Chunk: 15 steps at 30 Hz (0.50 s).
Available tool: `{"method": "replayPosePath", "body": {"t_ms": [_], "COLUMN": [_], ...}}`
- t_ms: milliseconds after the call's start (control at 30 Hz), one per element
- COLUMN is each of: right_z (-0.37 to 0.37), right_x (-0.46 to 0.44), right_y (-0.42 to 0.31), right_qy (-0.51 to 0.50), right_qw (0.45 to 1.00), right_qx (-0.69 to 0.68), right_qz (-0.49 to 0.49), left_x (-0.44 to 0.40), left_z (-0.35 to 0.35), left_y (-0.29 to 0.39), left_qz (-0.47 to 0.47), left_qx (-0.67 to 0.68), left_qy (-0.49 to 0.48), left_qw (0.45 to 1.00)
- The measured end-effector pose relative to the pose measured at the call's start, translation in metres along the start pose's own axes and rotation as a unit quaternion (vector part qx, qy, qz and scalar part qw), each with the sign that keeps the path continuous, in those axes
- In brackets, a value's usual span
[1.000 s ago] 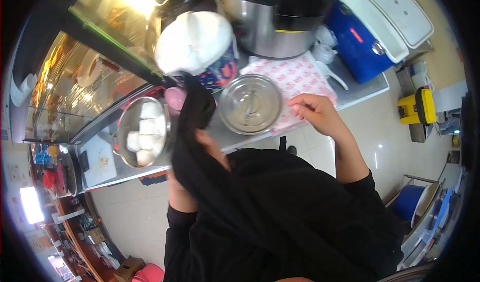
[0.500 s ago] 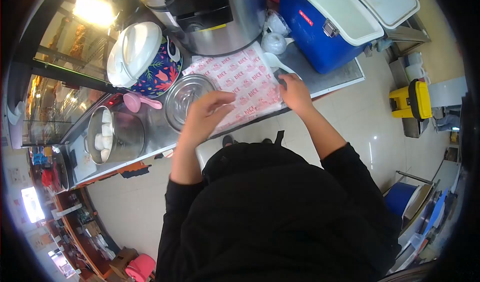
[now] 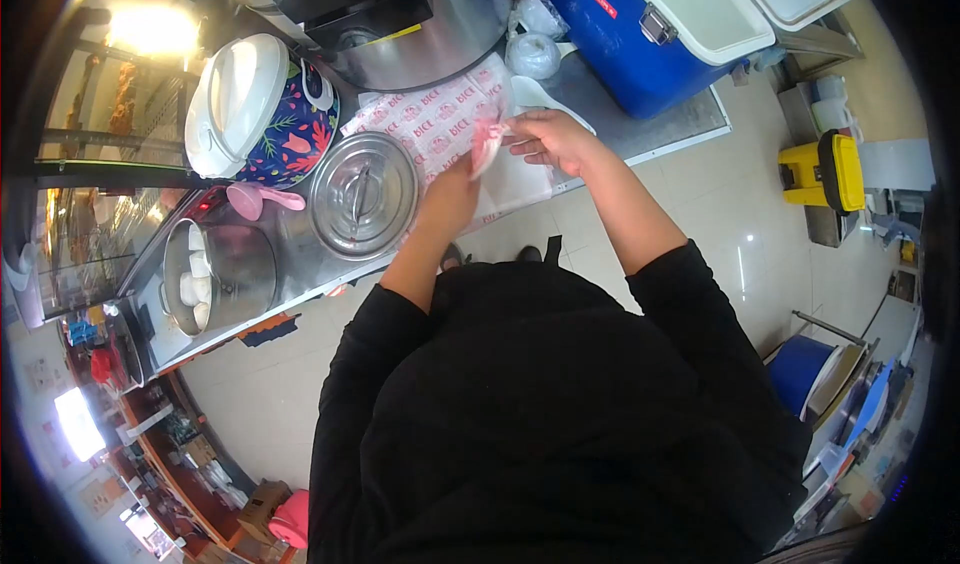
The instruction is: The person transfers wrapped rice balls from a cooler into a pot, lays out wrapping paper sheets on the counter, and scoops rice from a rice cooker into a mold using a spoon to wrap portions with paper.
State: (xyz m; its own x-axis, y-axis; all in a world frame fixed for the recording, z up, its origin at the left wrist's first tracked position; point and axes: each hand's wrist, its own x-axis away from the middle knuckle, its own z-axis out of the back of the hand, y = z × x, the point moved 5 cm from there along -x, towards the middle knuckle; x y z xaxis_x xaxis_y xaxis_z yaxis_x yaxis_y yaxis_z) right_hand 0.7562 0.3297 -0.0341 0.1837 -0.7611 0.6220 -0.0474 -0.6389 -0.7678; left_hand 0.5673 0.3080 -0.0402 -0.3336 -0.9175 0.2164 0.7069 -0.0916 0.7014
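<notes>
A sheet of printed wrapping paper [image 3: 487, 150], white with red lettering, is lifted and folded up between my two hands. My left hand [image 3: 448, 202] is closed on its lower left side, the fingers partly hidden. From the right, my right hand [image 3: 552, 140] pinches the upper edge, its other fingers loosely bent. Beneath lies a stack of the same printed paper [image 3: 425, 119], with a plain whitish part showing near the counter edge. Left of the stack and close to my left forearm is a round metal lid [image 3: 363, 196] with a loop handle.
A metal pot [image 3: 245, 264] holding white rounded pieces stands at the left, near a pink scoop [image 3: 262, 201]. Behind are a floral container [image 3: 300, 129], a large steel cooker [image 3: 460, 24] and a blue cooler [image 3: 620, 49]. A white spoon [image 3: 550, 101] lies right of the paper.
My left hand has come down to the paper, and my right hand has moved left and up. A sheet that lay flat is now raised and folded between them. The view has shifted slightly.
</notes>
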Motion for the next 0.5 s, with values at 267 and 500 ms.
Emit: {"method": "replayPosePath", "body": {"t_ms": [267, 500], "right_z": [0.017, 0.011], "right_x": [0.026, 0.034], "right_y": [0.043, 0.063], "right_qy": [0.155, 0.228], "right_qw": [0.869, 0.895], "right_qx": [0.460, 0.381], "right_qz": [0.095, 0.027], "left_x": [-0.003, -0.010], "left_z": [0.013, -0.001], "left_y": [-0.049, -0.084], "left_qz": [0.121, 0.146], "left_qx": [0.229, 0.277], "left_qy": [-0.003, -0.031], "left_qw": [0.966, 0.949]}}
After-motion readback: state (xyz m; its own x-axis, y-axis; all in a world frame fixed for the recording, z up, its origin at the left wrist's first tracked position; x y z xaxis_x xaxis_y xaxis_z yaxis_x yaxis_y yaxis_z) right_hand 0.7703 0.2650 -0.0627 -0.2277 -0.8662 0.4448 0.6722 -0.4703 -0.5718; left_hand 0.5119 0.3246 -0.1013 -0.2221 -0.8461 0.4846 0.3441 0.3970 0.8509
